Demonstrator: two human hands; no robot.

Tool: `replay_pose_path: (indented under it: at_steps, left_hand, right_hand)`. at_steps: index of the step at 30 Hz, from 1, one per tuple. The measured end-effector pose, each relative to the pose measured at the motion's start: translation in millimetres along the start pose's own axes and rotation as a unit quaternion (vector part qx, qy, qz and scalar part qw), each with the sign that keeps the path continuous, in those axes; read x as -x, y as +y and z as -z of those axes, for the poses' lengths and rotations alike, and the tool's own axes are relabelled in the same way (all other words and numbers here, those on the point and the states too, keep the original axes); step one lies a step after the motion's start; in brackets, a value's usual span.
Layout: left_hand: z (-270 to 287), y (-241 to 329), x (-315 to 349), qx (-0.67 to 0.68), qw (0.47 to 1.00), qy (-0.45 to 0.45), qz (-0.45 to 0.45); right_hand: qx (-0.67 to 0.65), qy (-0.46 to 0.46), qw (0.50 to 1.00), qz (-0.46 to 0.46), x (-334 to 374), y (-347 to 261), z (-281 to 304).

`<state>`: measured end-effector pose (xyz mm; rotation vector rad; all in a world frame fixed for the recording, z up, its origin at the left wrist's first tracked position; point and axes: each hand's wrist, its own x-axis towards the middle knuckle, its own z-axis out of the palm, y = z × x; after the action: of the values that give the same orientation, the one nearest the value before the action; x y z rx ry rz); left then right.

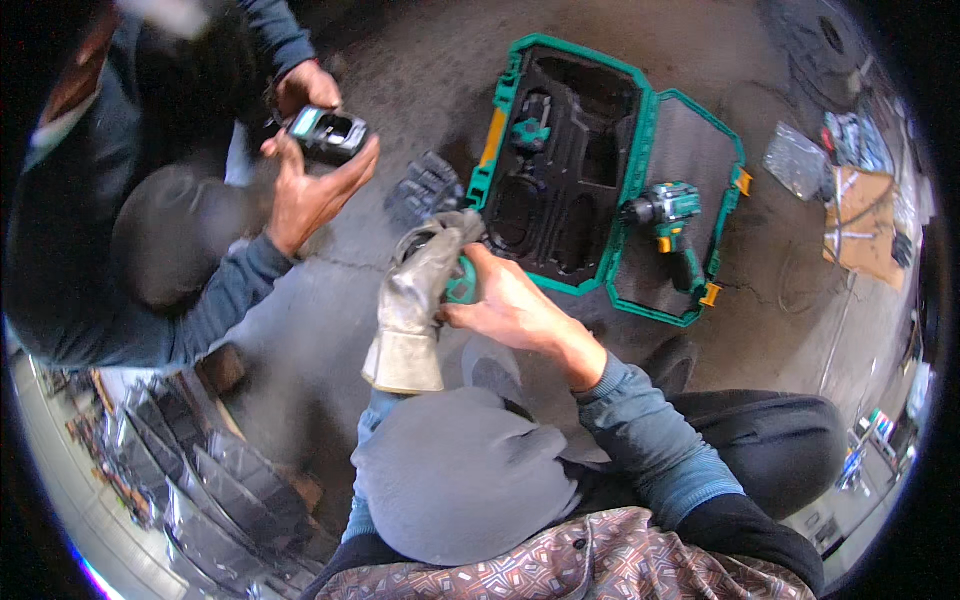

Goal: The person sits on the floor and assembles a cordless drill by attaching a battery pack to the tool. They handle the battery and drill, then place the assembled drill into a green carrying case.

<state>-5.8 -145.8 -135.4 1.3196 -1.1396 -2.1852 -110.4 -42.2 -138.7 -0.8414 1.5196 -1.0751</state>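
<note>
Gripping a green tool [462,284] from 4 o'clock, the bare right hand [518,306] has thumb and fingers closed on its rounded body. The left hand [417,285], in a pale work glove [404,335], curls around the same tool from 8 o'clock, hiding most of it. Just past them at 11 o'clock lies a dark item [425,190], too blurred to name. An open green case [641,150] with a dark molded insert spreads from 12 toward 3 o'clock, a green-and-black drill [678,210] resting on its right half. At 10 o'clock a co-worker's hands [308,205] hold a black-and-pale device [326,138]. Farthest, toward 3 o'clock, lies brown cardboard [862,225].
</note>
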Motion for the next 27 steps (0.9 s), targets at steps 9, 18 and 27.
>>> replay_pose_path:
  at_steps: [9, 18, 27]
  left_hand:
    - [11, 4, -9, 0.060, 0.997, -0.044, -0.007]
    - [6, 9, -9, 0.037, 0.998, -0.044, -0.010]
    - [-4, 12, -11, 0.023, 0.998, -0.052, -0.015]
  right_hand:
    - [-0.174, 0.102, 0.978, -0.046, -17, 35, 41]
    - [-0.120, 0.266, 0.953, -0.084, -27, 59, 70]
    - [-0.451, 0.123, 0.878, -0.102, -34, 80, 77]
